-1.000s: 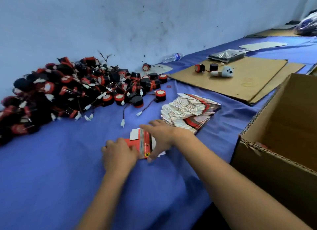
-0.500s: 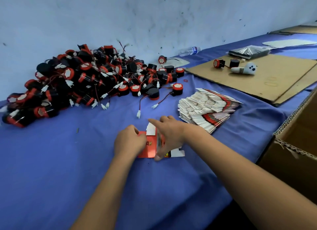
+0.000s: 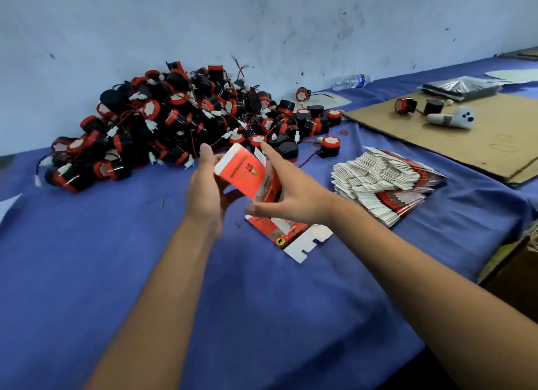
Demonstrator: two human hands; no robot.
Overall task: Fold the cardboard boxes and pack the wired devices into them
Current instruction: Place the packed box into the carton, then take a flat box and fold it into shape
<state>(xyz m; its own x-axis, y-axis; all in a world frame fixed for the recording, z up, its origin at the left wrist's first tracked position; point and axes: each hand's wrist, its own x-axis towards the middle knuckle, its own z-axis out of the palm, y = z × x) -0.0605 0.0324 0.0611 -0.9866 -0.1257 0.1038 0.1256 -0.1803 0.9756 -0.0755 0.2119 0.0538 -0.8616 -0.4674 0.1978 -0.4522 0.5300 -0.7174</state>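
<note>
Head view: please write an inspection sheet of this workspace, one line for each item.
Surface: blue cloth covers the table.
Job's things: red box held up in both hands; another flat box lies below; stack of flat boxes; device pile against the wall.
Clutter: bottle, cardboard sheet, white toy, foil bag.
Grippers: left hand and right hand both hold the red box.
Cables: red and black wires with white plugs run through the pile.
Surroundings: scuffed white wall; brown carton at the right edge.

You're at a packing workshop: wired devices (image 3: 186, 127) heaped on a blue-clothed tabletop (image 3: 116, 273), flat cartons (image 3: 384, 186) stacked beside.
</note>
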